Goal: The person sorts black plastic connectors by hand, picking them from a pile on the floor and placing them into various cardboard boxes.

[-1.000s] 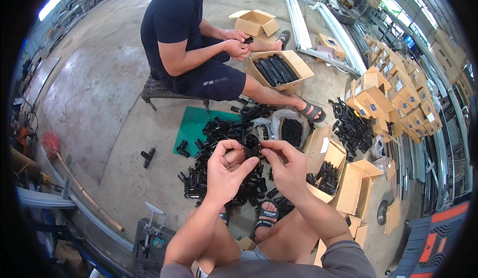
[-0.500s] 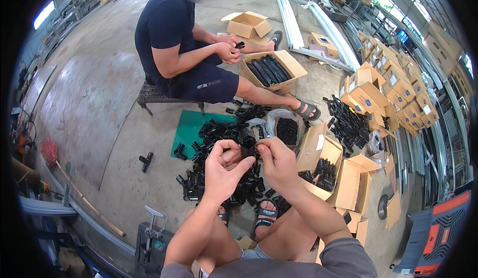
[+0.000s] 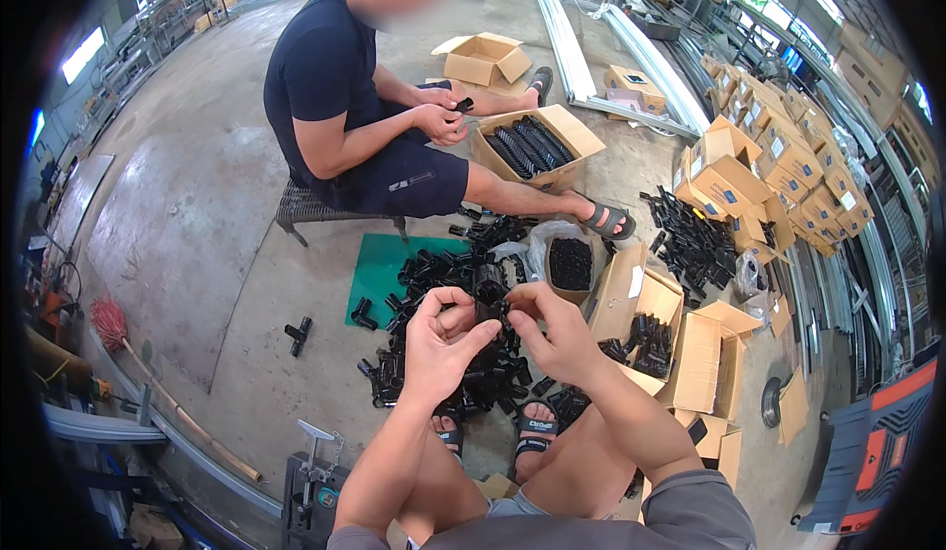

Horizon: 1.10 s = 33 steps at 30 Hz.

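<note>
Head view: the left hand holds a shiny black tubular plastic-looking fitting between thumb and fingers, above a heap of similar black fittings on the grey concrete floor. The right hand has thumb and forefinger narrowly set at the fitting's right side; whether they grip it cannot be told. A green flat sheet lies partly under the heap.

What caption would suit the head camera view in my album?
Left hand holds a black fitting, right hand at its edge, above heaped black parts; co-worker seated nearby.
</note>
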Motion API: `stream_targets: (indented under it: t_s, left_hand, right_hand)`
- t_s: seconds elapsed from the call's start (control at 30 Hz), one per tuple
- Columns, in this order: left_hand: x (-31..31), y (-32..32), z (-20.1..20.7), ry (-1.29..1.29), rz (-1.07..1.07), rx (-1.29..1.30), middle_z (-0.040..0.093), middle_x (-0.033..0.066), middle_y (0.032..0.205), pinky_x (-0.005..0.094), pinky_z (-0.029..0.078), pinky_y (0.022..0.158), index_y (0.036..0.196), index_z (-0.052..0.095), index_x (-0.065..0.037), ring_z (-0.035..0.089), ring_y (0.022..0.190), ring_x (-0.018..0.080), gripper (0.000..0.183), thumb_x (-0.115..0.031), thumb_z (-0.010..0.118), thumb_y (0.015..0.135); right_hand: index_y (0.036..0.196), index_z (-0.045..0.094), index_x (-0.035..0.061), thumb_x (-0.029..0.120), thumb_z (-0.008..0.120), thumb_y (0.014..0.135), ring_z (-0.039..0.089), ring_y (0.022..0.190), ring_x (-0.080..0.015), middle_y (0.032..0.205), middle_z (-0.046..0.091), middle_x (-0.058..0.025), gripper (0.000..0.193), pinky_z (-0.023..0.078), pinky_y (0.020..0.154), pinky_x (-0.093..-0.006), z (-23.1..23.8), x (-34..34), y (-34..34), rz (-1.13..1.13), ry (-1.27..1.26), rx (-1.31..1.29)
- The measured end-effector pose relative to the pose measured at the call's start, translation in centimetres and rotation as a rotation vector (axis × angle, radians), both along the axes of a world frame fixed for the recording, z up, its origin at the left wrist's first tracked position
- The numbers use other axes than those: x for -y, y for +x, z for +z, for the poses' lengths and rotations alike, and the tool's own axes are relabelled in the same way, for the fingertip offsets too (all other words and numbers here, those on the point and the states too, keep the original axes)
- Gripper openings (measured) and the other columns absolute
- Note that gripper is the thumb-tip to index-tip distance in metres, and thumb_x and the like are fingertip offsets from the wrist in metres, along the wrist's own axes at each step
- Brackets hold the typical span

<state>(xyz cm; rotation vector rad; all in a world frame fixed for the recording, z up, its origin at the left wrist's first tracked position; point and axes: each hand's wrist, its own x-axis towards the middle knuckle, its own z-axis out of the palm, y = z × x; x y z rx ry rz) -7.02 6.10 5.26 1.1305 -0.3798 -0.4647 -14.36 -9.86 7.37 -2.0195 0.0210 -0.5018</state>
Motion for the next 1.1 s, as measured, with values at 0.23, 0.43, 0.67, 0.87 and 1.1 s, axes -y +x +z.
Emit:
stream_targets:
  t_s: [0.23, 0.43, 0.67, 0.87, 1.1]
  left_hand:
    - [-0.6, 0.2, -0.7, -0.009, -0.042, -0.001, 0.057, -0.0050, 0.081, 0.0161, 0.044, 0.065, 0.107, 0.049, -0.004, 0.050, 0.074, -0.0003, 0.035, 0.005, 0.075, 0.084]
    - [1.0, -0.9, 0.1, 0.040, -0.045, -0.026, 0.061, -0.0025, 0.086, 0.0197, 0.049, 0.073, 0.108, 0.050, -0.004, 0.056, 0.081, 0.0029, 0.036, 0.005, 0.075, 0.084]
    - [0.2, -0.7, -0.5, 0.037, 0.001, -0.037, 0.066, 0.0017, 0.091, 0.0232, 0.053, 0.077, 0.108, 0.052, -0.005, 0.063, 0.085, 0.0095, 0.035, 0.007, 0.074, 0.083]
    - [-0.2, -0.3, -0.9, 0.247, -0.009, 0.081, 0.068, 0.0055, 0.101, 0.0257, 0.054, 0.082, 0.108, 0.052, -0.004, 0.064, 0.096, 0.0101, 0.034, 0.001, 0.076, 0.085]
    - [-1.4, -1.0, -0.6, 0.053, -0.102, -0.041, 0.070, 0.0095, 0.109, 0.0261, 0.053, 0.086, 0.112, 0.049, -0.003, 0.064, 0.099, 0.0104, 0.032, 0.001, 0.071, 0.090]
  right_hand:
    - [0.102, 0.059, -0.0003, 0.017, 0.060, 0.098, 0.065, 0.072, -0.0306, 0.083, 0.064, -0.0158, 0.018, 0.050, 0.067, -0.0352, -2.3, 1.1, 0.3, 0.055, -0.096, -0.046]
    - [0.097, 0.062, 0.0001, 0.014, 0.060, 0.096, 0.065, 0.073, -0.0306, 0.085, 0.064, -0.0161, 0.014, 0.051, 0.066, -0.0365, -0.5, 1.1, -0.8, -0.043, -0.107, 0.058]
    - [0.096, 0.063, 0.0012, 0.011, 0.059, 0.096, 0.063, 0.068, -0.0209, 0.081, 0.063, -0.0137, 0.011, 0.049, 0.063, -0.0329, -2.0, 1.9, 0.4, -0.023, -0.134, 0.009]
    - [0.102, 0.064, 0.0007, 0.006, 0.065, 0.092, 0.066, 0.072, -0.0238, 0.087, 0.066, -0.0133, 0.012, 0.052, 0.066, -0.0316, -1.4, 0.8, -0.3, -0.015, -0.069, 0.152]
    - [0.106, 0.062, -0.0002, 0.008, 0.056, 0.099, 0.066, 0.071, -0.0226, 0.080, 0.065, -0.0135, 0.012, 0.052, 0.067, -0.0323, -2.5, -0.2, -0.2, -0.031, -0.046, -0.003]
